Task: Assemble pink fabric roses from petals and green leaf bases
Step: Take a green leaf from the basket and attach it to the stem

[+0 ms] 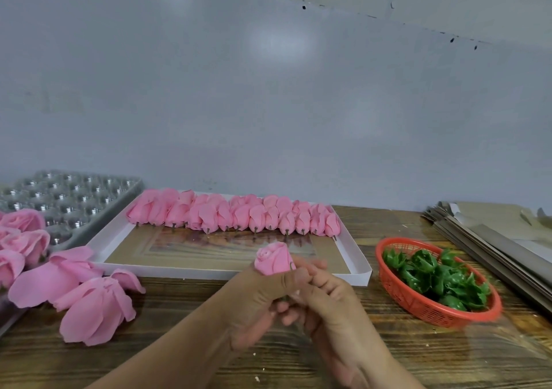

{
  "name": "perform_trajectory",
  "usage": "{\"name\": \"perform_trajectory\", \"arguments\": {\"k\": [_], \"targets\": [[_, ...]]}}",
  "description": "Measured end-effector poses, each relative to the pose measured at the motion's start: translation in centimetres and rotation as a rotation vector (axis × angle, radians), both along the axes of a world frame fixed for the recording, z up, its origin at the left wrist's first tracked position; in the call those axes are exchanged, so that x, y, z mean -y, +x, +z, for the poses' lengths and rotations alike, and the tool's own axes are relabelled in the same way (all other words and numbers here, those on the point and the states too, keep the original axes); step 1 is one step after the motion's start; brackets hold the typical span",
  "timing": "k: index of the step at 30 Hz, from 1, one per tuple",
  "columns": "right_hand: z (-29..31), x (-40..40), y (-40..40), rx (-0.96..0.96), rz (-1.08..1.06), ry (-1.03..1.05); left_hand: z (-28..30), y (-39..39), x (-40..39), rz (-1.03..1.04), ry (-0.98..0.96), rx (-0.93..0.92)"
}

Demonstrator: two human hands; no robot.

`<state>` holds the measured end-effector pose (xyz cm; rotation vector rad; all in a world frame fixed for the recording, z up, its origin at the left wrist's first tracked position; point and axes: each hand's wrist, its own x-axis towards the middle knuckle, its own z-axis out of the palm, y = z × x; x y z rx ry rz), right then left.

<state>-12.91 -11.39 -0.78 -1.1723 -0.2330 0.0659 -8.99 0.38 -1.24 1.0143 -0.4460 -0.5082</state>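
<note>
Wooden table (185, 358), left hand (257, 302) and right hand (325, 296) both gripping one pink rose (274, 258), leaf basket (418, 305) nearby

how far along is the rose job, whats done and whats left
Done: several finished roses lie at the far left. In hand: the left hand and right hand both grip one rosebud. Left: a row of petal bundles in the white tray, two loose petal bundles on the table, and green leaf bases in the red basket.

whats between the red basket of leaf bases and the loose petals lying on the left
In the head view, both hands, left and right, holding a pink rose, lie between red basket and loose petals.
</note>
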Motion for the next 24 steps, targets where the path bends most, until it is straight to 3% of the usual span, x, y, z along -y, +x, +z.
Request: {"name": "perform_trajectory", "arguments": {"k": [4, 11, 14, 17, 21, 24], "targets": [[-0.4, -0.3, 0.2, -0.009, -0.023, 0.03, 0.1, 0.0, 0.0, 0.065, 0.065, -0.035], [-1.2, -1.1, 0.0, 0.291, -0.508, -0.495, 0.1, -0.3, 1.5, 0.197, -0.044, -0.253], [-1.1, -0.8, -0.1, 0.363, -0.565, -0.602, 0.0, -0.5, 1.9, 0.223, -0.07, -0.241], [-0.7, -0.3, 0.1, 0.302, -0.433, -0.484, 0.1, -0.5, 1.5, 0.152, -0.036, -0.151], [0.1, 0.3, 0.1, 0.076, -0.14, -0.192, 0.2, -0.2, 0.4, 0.023, 0.072, -0.025], [0.0, 0.4, 0.2, -0.006, -0.063, -0.133, 0.4, 0.3, -0.5, -0.07, 0.109, 0.023]]}}
